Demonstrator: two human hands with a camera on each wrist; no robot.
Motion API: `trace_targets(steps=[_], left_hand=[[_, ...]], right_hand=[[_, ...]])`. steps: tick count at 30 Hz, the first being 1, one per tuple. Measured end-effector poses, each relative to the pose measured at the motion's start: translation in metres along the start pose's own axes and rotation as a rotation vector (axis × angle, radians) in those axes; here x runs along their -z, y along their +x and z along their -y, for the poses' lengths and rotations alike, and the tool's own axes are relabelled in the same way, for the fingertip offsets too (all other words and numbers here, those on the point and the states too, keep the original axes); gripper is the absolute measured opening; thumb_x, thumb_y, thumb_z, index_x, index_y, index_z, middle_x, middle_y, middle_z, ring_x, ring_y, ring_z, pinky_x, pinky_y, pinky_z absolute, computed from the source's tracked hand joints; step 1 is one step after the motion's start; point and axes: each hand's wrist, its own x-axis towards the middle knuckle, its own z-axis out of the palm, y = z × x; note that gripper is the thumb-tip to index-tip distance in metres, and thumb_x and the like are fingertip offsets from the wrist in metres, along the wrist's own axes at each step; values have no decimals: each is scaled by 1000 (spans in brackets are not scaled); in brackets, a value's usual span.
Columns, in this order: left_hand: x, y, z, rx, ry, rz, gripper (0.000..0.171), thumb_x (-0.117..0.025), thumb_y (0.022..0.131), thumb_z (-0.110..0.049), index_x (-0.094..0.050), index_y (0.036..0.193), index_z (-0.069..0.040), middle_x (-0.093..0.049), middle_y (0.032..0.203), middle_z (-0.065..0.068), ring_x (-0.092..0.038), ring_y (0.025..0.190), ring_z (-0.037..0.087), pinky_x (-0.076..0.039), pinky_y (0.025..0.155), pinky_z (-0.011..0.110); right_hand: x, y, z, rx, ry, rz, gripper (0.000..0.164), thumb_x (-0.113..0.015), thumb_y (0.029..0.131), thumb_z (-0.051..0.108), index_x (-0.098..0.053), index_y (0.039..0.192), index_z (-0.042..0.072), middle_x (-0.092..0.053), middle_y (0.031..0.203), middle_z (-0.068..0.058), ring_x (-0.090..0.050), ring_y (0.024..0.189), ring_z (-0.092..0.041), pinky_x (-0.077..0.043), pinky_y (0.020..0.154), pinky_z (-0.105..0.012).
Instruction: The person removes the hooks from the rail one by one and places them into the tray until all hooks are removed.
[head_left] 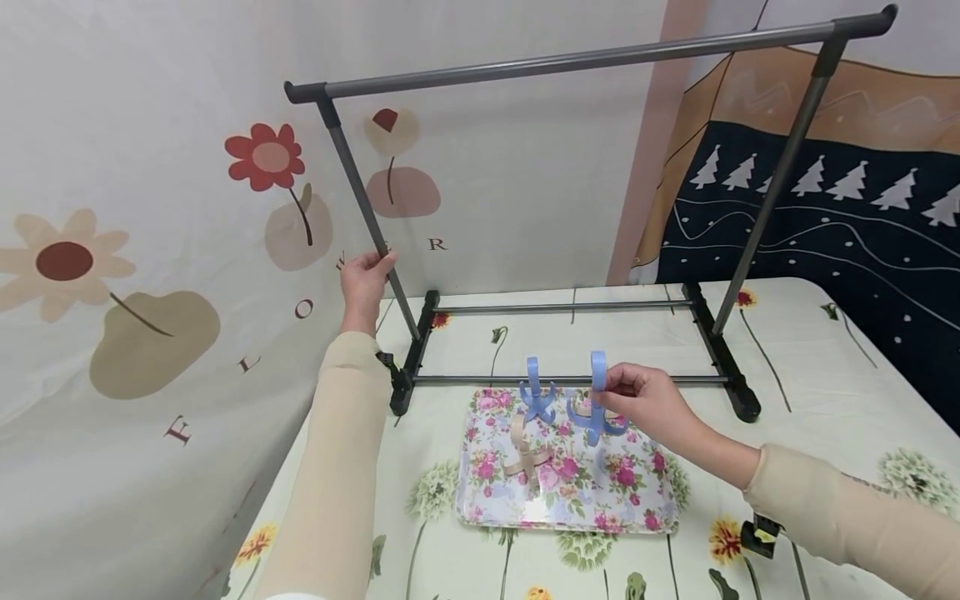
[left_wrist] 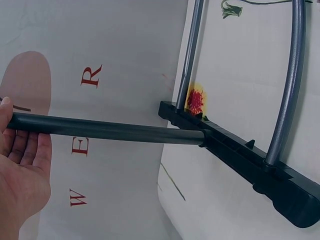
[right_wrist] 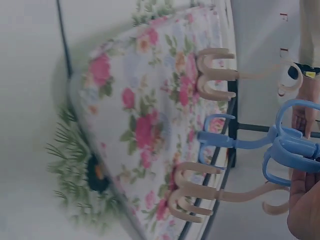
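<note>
My left hand (head_left: 363, 292) holds the left upright post (head_left: 356, 183) of a grey clothes rack. In the left wrist view the thumb lies over the post (left_wrist: 110, 128) with the fingers beneath it. My right hand (head_left: 651, 402) pinches a blue multi-prong hanging hook (head_left: 597, 371) by its stem, above a floral tray (head_left: 487, 500). A second blue hook (head_left: 534, 385) stands on that tray, and a beige hook (head_left: 528, 458) sits nearer me. Another beige hook (right_wrist: 195, 192) shows in the right wrist view; the held hook mostly hides it from the head camera.
The rack's top bar (head_left: 585, 60) spans overhead, with the right post (head_left: 780, 175) slanting down to a black foot (head_left: 720, 358). Two low bars join the feet, the front bar (head_left: 690, 380) just behind the tray. A flowered cloth (head_left: 825, 467) covers the table; printed curtains hang behind.
</note>
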Motion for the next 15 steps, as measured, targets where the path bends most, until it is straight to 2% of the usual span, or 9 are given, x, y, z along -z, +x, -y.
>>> trace_targets(steps=[8,15], left_hand=[[0,0,1,-16,17,-9,41,-69,95,-32,-65,125,-5,-61,125,9,-55,119,22,-40,106,38],[-2,2,2,-28,19,-15,40,-68,96,-28,-63,126,-2,-62,126,12,-57,119,23,-44,103,33]], right_hand=[[-7,-7,-19,32,60,68,7,-70,92,5,-69,97,-1,-71,94,-13,-69,83,-20,-58,71,-35],[-14,-11,-30,51,85,138,8,-70,92,5,-68,96,-2,-70,95,-14,-68,83,-16,-58,72,-36]])
